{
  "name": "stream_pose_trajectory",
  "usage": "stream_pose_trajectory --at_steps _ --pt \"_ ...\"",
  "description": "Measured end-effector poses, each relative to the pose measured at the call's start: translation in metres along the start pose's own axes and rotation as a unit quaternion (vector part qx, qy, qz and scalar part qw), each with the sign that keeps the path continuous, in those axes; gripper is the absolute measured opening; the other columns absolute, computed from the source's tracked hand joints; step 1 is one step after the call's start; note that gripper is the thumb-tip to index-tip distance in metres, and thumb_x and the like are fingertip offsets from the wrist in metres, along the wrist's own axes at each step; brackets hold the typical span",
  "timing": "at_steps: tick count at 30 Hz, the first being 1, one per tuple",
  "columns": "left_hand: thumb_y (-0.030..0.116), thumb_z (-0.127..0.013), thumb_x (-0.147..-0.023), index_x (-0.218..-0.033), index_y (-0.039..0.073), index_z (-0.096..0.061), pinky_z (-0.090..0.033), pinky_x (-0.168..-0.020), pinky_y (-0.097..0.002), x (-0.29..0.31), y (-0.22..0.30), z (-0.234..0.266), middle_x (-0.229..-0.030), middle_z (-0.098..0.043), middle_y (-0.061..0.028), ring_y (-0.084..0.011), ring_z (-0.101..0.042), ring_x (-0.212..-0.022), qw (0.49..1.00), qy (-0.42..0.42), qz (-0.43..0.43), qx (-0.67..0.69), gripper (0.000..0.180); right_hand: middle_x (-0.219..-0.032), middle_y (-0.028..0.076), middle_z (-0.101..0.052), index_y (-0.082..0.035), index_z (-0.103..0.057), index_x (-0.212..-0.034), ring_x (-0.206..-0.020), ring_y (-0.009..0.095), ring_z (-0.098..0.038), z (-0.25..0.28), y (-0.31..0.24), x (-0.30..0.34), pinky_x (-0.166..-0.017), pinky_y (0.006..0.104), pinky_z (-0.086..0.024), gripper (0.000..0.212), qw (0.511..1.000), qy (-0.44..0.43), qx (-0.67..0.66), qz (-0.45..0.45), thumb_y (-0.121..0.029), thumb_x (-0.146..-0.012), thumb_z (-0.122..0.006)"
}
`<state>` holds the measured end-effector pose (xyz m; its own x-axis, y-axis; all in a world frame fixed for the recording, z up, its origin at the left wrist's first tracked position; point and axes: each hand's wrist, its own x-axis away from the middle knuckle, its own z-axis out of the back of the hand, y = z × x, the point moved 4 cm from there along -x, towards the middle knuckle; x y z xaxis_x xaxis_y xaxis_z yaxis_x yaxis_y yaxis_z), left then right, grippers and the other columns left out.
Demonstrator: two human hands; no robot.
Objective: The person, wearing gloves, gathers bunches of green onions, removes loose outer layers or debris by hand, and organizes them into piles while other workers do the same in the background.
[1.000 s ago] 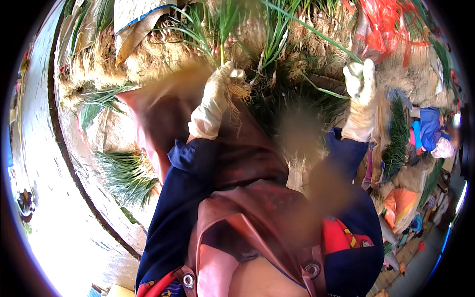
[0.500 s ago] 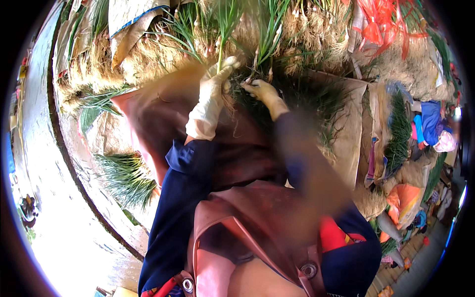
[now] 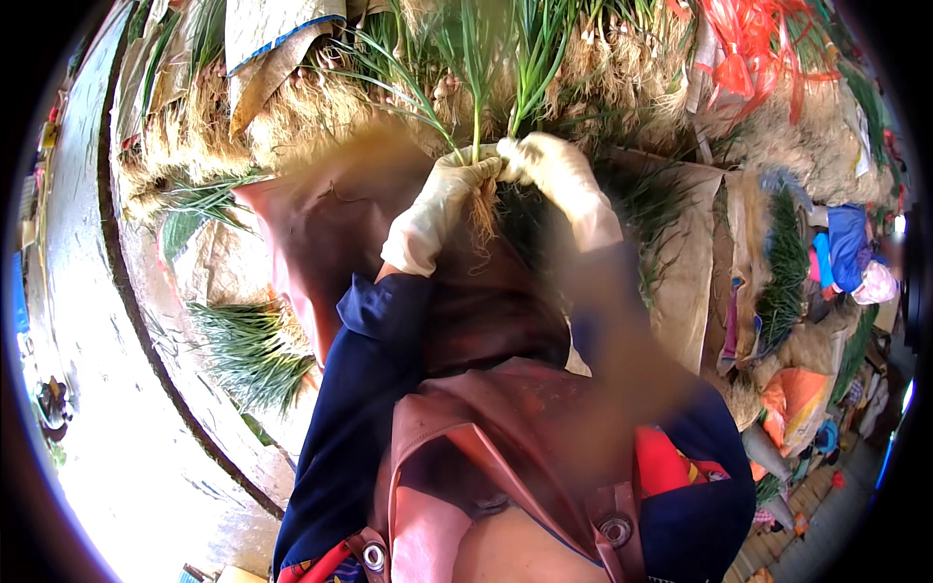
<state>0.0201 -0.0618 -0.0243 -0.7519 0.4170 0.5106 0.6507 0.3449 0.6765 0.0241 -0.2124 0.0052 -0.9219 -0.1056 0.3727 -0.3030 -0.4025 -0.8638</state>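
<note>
Before my chest, my left hand [image 3: 437, 204], in a pale glove, is closed around the lower stems of a few spring onions [image 3: 477, 124]. Their green leaves point away from me and the stringy roots [image 3: 483, 216] hang below the fist. My right hand [image 3: 562, 173], gloved too, touches the left one at the fingertips. It pinches the base of more spring onions [image 3: 533, 78], whose leaves also stand up and away. The bulbs within both grips are hidden by the gloves.
Rooted spring onions [image 3: 311, 115] lie piled along the far side, partly under a sack [image 3: 277, 29]. Red plastic strips [image 3: 734, 63] rest far right. A bundle of spring onions [image 3: 251, 352] lies left. A brown apron [image 3: 476, 311] covers my lap; trimmed greens lie right.
My right hand has come up from the dark greens to meet the left, now with spring onions in its fingers. The left hand, still gripping its stems, has shifted slightly right and nearer.
</note>
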Motion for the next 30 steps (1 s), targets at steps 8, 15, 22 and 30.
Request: stream_pose_trajectory --at_steps 8,15,22,30 --pt "0.006 -0.058 -0.087 -0.111 -0.004 -0.057 -0.047 -0.055 -0.0184 0.011 0.011 0.004 -0.092 -0.066 -0.0111 -0.0102 -0.058 -0.064 0.997 -0.05 0.007 0.061 0.026 -0.08 0.007 -0.064 0.009 -0.057 -0.111 -0.061 0.008 -0.052 -0.012 -0.005 -0.032 -0.06 0.0215 -0.045 0.043 0.884 -0.222 -0.412 0.019 -0.03 -0.091 -0.056" --pt "0.01 -0.055 -0.09 -0.117 -0.002 -0.054 -0.046 -0.053 -0.0207 0.006 0.007 0.016 -0.087 -0.064 -0.0099 -0.0111 -0.054 -0.059 0.983 -0.034 0.038 0.178 0.03 -0.076 0.003 -0.066 -0.005 -0.066 -0.085 -0.063 0.013 -0.062 -0.008 -0.048 -0.022 -0.06 0.0254 -0.049 0.024 0.974 0.108 0.064 0.19 -0.028 -0.079 -0.07" --pt "0.008 -0.055 -0.088 -0.123 -0.006 -0.049 -0.045 -0.057 -0.0203 0.03 0.019 0.003 -0.085 -0.061 -0.0046 -0.0099 -0.053 -0.063 0.968 -0.139 0.022 0.209 0.038 -0.107 0.015 -0.064 -0.001 -0.06 -0.107 -0.098 0.024 -0.062 0.066 0.106 -0.012 -0.09 0.0353 -0.045 0.046 0.912 -0.038 -0.38 -0.152 -0.039 -0.082 -0.064" --pt "0.022 -0.059 -0.089 -0.115 -0.006 -0.054 -0.045 -0.066 -0.0262 0.019 0.016 -0.002 -0.066 -0.048 0.0016 -0.0107 -0.049 -0.06 0.996 -0.072 -0.022 0.054 0.038 -0.097 0.008 -0.067 -0.008 -0.064 -0.101 -0.09 0.025 -0.063 0.029 0.096 -0.042 -0.08 0.0322 -0.046 0.042 0.937 0.187 0.282 -0.082 -0.045 -0.081 -0.062"
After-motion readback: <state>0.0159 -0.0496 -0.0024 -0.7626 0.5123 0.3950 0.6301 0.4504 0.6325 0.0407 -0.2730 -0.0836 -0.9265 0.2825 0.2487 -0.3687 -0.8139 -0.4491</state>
